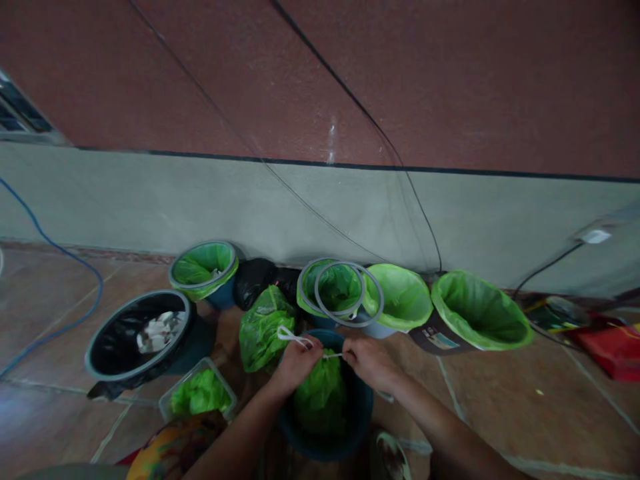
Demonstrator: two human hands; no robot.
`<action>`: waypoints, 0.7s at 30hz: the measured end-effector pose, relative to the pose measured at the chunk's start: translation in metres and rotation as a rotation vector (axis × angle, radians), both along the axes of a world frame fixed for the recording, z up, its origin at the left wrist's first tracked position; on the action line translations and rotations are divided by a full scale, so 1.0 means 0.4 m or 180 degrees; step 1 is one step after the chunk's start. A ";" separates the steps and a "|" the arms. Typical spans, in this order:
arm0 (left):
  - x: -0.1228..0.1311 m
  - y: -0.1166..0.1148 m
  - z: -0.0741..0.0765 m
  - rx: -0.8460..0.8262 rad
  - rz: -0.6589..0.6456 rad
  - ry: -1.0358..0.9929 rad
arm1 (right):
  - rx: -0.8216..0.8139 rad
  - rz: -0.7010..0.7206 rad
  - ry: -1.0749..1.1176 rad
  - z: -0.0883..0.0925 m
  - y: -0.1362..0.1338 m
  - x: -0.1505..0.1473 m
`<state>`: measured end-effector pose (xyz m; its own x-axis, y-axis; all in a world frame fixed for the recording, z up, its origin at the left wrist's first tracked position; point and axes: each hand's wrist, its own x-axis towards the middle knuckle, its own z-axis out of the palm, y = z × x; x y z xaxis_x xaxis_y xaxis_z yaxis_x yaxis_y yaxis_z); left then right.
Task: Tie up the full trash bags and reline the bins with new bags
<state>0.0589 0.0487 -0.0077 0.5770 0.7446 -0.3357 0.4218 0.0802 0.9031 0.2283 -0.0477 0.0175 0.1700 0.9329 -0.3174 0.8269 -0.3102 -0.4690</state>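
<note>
Both hands are over a dark blue bin (364,427) on the floor close in front of me. Inside it sits a green plastic bag (323,400), its neck gathered at the top. A white drawstring (332,356) runs taut across that neck between the hands. My left hand (300,363) is closed on one side of the string, and a white loop sticks out past its fingers. My right hand (367,360) is closed on the other side. Just beyond my left hand lies another filled green bag (265,330).
Along the wall stand a green-lined bin (203,267), a black bag (254,283) and several more lined bins (480,310). A grey ring (383,303) leans there. At left are a black-lined bin (113,353) with white waste, a clear tub (233,400) and a blue cable (65,250).
</note>
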 end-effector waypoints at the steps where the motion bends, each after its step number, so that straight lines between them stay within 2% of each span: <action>1: 0.007 -0.004 0.001 -0.0261 0.0060 -0.0178 | 0.0079 0.0018 0.0090 0.003 0.002 -0.002; 3: 0.017 -0.014 0.004 -0.0612 0.0122 -0.0459 | 0.0235 0.0014 0.0250 0.012 0.006 -0.006; 6: 0.024 -0.022 0.010 -0.0769 0.0074 -0.0612 | 0.0339 0.0019 0.0474 0.028 0.010 -0.012; 11: 0.019 -0.022 0.005 -0.0588 -0.0523 -0.0782 | 0.0437 -0.0013 0.0972 0.044 0.011 -0.033; 13: 0.016 -0.026 0.001 -0.0410 -0.0823 -0.0728 | 0.0461 -0.0160 0.1484 0.050 0.014 -0.042; 15: 0.013 -0.032 0.001 -0.0189 -0.1053 -0.0577 | 0.0558 -0.0442 0.2398 0.058 0.022 -0.044; 18: 0.012 -0.040 0.010 0.0165 -0.1174 -0.0362 | 0.0988 -0.1303 0.3724 0.062 0.035 -0.029; 19: 0.012 -0.042 0.014 0.0236 -0.1168 -0.0333 | 0.1104 -0.1643 0.3909 0.058 0.038 -0.022; 21: 0.011 -0.044 0.021 0.0306 -0.1131 -0.0335 | 0.1045 -0.2092 0.3779 0.038 0.039 -0.014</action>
